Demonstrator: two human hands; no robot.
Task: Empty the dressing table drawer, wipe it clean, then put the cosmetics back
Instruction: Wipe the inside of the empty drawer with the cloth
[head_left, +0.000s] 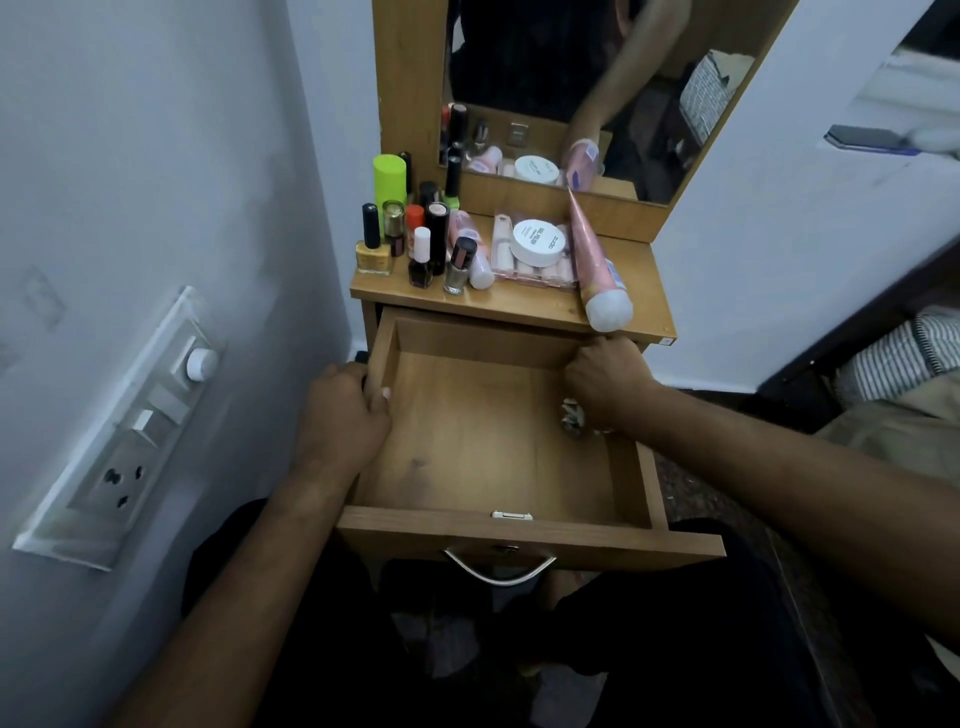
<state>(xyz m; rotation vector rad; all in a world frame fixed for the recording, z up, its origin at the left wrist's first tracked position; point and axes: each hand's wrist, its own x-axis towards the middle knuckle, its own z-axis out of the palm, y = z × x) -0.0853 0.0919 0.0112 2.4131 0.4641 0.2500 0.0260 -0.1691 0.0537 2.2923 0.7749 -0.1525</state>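
The wooden drawer (483, 441) is pulled out of the dressing table, its floor bare apart from a small crumpled thing (573, 414) by the right wall. My left hand (345, 410) grips the drawer's left wall. My right hand (605, 376) grips the right wall near the back, fingers curled over the edge. The cosmetics stand on the table top (639, 280): nail polish bottles (372, 254), lipsticks, a lime-capped can (389, 179), a white round jar (537, 243) on a clear pink pack, and a pink tube (597, 270) lying at the right.
A mirror (571, 88) rises behind the table top. A wall with a switch and socket panel (130, 431) runs close along the left. A metal handle (498, 569) hangs on the drawer front above my dark-clothed legs. Bedding (898, 358) lies at the right.
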